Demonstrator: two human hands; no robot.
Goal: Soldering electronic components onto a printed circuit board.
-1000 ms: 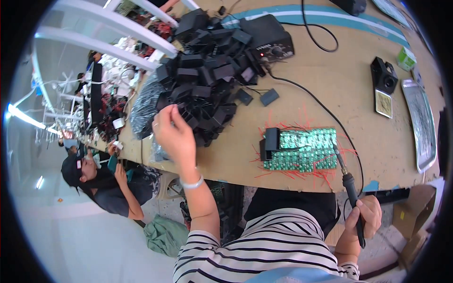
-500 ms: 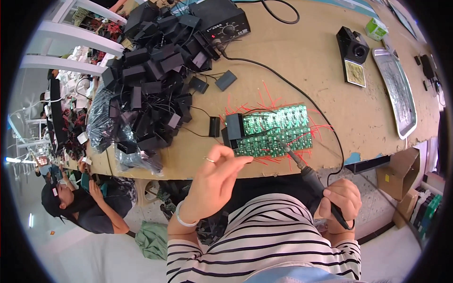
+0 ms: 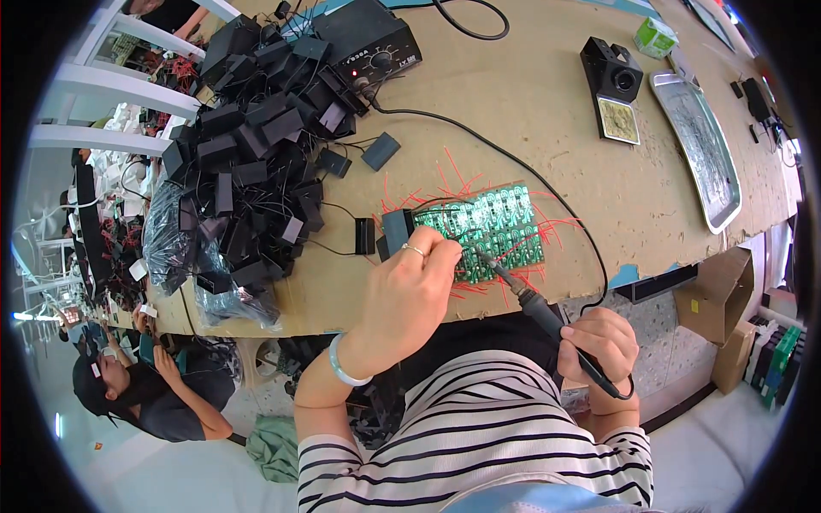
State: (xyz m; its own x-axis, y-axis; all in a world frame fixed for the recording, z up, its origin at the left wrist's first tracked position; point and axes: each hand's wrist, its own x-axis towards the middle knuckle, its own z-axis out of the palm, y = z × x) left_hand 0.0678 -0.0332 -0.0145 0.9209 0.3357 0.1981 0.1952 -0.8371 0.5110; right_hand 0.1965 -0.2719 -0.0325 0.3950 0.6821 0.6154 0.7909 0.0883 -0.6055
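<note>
A green circuit board panel [image 3: 505, 218] with red wires sticking out around its edges lies on the bench in front of me. My right hand [image 3: 601, 346] grips a soldering iron [image 3: 539, 315] by its dark handle. The iron's tip reaches over the lower middle of the panel. Over the panel's left part, my left hand [image 3: 412, 278] is closed in a pinch close to the tip; what the fingers hold is hidden. Just beyond that hand, a black box [image 3: 397, 231] rests at the panel's left end, with thin black wires running over the board.
A big heap of black boxes [image 3: 256, 145] with wires fills the left. Behind it stands a soldering station [image 3: 376, 47], its cable [image 3: 513, 145] curving around the panel. At right are an iron stand [image 3: 611, 77] and metal tray [image 3: 697, 150]. A person [image 3: 162, 385] sits at left.
My left hand has moved up and right onto the panel, its fingers now near the iron's tip. The iron has shifted slightly over the board. The whole view has moved a little.
</note>
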